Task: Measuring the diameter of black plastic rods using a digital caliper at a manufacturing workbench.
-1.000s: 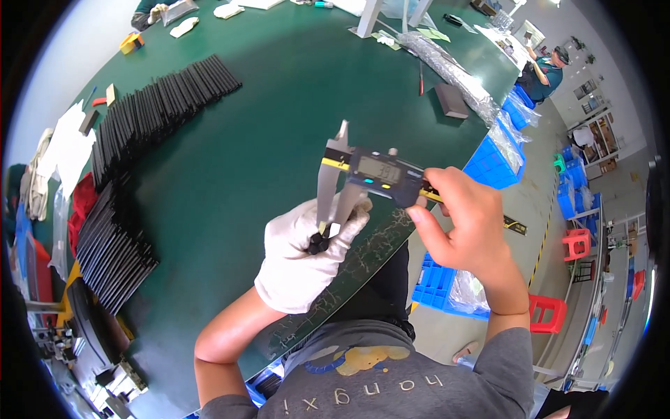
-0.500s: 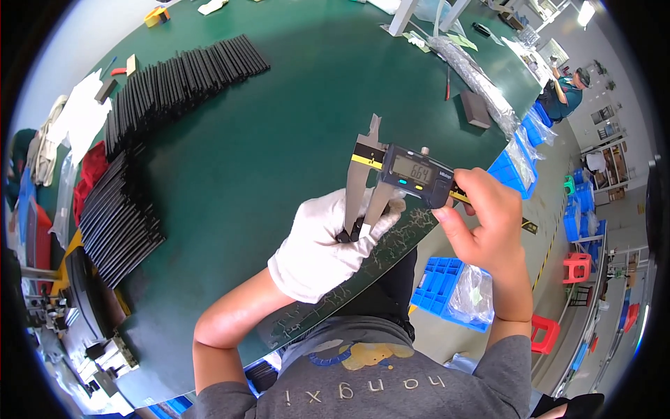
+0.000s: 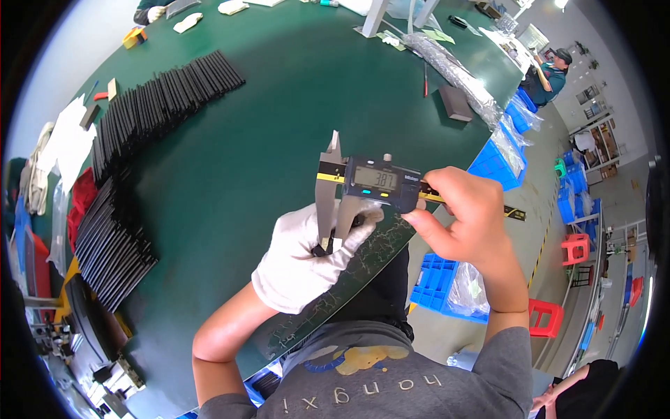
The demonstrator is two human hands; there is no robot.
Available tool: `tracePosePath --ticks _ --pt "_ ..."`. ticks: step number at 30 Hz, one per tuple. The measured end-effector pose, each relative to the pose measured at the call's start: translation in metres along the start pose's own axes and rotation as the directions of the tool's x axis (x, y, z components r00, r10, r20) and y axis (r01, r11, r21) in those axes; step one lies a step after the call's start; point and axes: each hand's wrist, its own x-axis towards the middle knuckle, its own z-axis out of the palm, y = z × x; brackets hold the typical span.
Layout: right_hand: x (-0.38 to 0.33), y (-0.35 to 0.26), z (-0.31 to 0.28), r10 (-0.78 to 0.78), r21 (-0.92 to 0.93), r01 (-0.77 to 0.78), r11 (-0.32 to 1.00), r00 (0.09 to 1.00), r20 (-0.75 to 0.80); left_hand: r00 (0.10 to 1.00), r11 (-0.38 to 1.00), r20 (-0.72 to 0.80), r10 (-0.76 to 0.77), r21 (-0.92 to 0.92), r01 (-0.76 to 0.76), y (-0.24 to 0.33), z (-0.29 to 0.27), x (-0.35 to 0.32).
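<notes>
My left hand (image 3: 307,255), in a white glove, grips a small black part (image 3: 322,246) between its fingertips. The jaws of a digital caliper (image 3: 370,183) are closed around that part. My bare right hand (image 3: 464,223) holds the caliper by its sliding display body, thumb under the slider. Both hands hover over the near edge of the green table (image 3: 265,133), just in front of my chest.
A long curving row of black flat strips (image 3: 132,146) lies across the table's left side, with white sheets (image 3: 66,140) beyond it. A dark block (image 3: 457,101) and plastic-wrapped bundles (image 3: 457,66) lie at the far right. Blue bins (image 3: 499,160) and red stools (image 3: 576,248) stand on the floor. Another person (image 3: 548,70) works far right.
Both hands with the caliper and part have shifted a little to the right and down in view. The grip on each is unchanged.
</notes>
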Motion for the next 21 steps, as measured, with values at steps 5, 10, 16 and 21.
tracePosePath --ticks 5,10,16,21 --pt "-0.004 -0.007 -0.005 0.017 0.021 -0.018 1.000 1.000 0.019 1.000 0.997 0.008 -0.008 -0.078 0.009 0.000 0.000 -0.001" --pt "-0.004 -0.017 -0.003 0.029 -0.035 -0.030 0.999 0.999 -0.042 0.993 0.998 -0.117 -0.032 -0.052 0.026 0.003 0.008 -0.002" --pt "-0.003 -0.022 -0.006 0.029 -0.055 -0.031 0.998 0.998 -0.049 0.986 0.994 -0.153 -0.067 0.075 0.079 0.005 0.009 -0.003" --pt "0.001 -0.030 -0.013 0.007 -0.134 -0.013 0.991 0.999 -0.045 0.962 0.992 -0.269 -0.047 0.099 0.077 0.004 0.012 -0.004"
